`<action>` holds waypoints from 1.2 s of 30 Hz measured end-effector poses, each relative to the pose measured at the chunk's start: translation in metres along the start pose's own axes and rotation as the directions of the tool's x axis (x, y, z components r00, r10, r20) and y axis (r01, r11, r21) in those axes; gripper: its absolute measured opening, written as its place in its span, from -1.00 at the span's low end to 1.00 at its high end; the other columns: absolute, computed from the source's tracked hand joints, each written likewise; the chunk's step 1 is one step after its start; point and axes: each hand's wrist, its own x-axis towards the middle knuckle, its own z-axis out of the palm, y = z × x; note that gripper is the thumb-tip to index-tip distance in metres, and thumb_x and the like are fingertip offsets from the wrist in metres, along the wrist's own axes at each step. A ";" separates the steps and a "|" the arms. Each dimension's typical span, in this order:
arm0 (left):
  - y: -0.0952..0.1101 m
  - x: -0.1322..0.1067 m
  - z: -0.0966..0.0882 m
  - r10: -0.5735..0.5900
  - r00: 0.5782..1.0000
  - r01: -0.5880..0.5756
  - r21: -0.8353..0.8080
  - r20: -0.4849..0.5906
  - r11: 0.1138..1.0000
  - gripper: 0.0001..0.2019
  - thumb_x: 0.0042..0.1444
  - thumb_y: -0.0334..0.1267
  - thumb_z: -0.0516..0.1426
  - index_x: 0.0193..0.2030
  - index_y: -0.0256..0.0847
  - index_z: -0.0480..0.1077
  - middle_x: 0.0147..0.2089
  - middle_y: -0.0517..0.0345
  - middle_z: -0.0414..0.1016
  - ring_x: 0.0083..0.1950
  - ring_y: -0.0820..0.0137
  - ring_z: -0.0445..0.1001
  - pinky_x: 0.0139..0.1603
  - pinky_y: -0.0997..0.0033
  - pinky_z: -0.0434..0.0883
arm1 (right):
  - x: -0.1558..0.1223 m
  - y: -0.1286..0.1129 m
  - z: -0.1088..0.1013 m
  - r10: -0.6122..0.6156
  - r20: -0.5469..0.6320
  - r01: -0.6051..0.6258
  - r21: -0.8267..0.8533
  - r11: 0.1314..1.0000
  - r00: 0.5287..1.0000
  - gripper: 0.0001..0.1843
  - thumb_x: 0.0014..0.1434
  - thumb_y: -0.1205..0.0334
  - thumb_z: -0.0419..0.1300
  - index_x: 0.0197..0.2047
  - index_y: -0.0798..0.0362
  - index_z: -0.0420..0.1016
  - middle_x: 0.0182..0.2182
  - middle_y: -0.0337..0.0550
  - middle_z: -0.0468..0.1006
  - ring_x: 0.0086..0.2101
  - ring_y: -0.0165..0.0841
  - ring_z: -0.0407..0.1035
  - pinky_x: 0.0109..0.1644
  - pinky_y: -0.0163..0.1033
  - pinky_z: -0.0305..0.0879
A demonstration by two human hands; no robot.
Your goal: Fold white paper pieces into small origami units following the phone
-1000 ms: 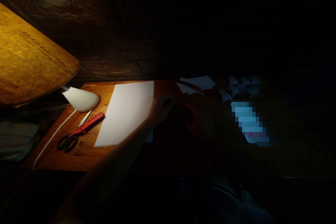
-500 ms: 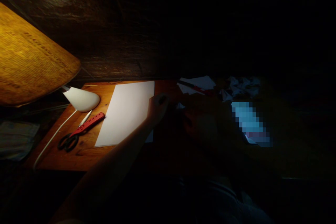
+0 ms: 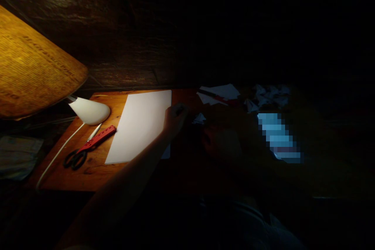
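Observation:
A small folded white paper (image 3: 200, 118) stands on the dim wooden table, in the gap between my hands. To its left, my left hand (image 3: 175, 119) is over the right edge of a stack of white paper sheets (image 3: 140, 121). Its fingers look curled, but their tips fade into the shadow, so I cannot see whether they grip anything. My right hand (image 3: 221, 140) is just below and right of the folded paper, apart from it. Darkness swallows its fingers.
A lamp with a yellow shade (image 3: 38, 66) and white base (image 3: 90, 111) stands at left. Nearby lie scissors with black handles in a red cover (image 3: 96, 138) and a white pen (image 3: 94, 132). Beyond are paper scraps (image 3: 231, 90), folded papers (image 3: 271, 95) and a lit phone (image 3: 278, 136).
My right hand has drawn slightly down and away from the folded paper, which now shows more fully between the hands. My left hand has hardly moved.

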 end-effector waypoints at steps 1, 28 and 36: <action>0.000 0.000 0.000 0.000 1.000 0.000 -0.004 -0.001 1.000 -0.89 0.08 -0.29 0.17 -0.35 -0.20 0.54 -0.33 0.16 0.62 -0.23 0.33 0.55 -0.19 0.39 0.40 | 0.000 0.000 0.000 0.011 -0.009 -0.011 -0.005 1.000 1.000 -0.57 0.42 0.14 0.03 0.25 -0.08 0.55 0.07 0.01 0.65 -0.11 -0.13 0.59 -0.20 -0.16 0.36; 0.006 -0.008 0.003 0.267 0.831 -0.473 0.368 0.488 0.801 -0.38 0.09 -0.47 0.20 0.30 0.01 0.48 0.39 0.02 0.41 0.34 0.03 0.36 0.35 -0.14 0.32 | 0.005 0.004 0.005 0.007 -0.069 0.001 0.110 0.994 0.998 -0.75 0.37 0.16 0.10 -0.09 -0.02 0.61 -0.14 -0.10 0.70 -0.20 -0.21 0.57 -0.26 -0.20 0.22; 0.009 -0.009 0.003 0.227 0.840 -0.458 0.420 0.492 0.783 -0.45 0.04 -0.53 0.13 0.16 -0.08 0.57 0.19 0.00 0.60 0.25 0.03 0.43 0.29 -0.12 0.32 | 0.012 0.014 0.005 0.132 -0.234 -0.063 0.279 0.958 0.963 -0.72 0.39 0.10 0.11 -0.04 -0.08 0.65 -0.17 -0.16 0.73 -0.21 -0.23 0.58 -0.21 -0.20 0.27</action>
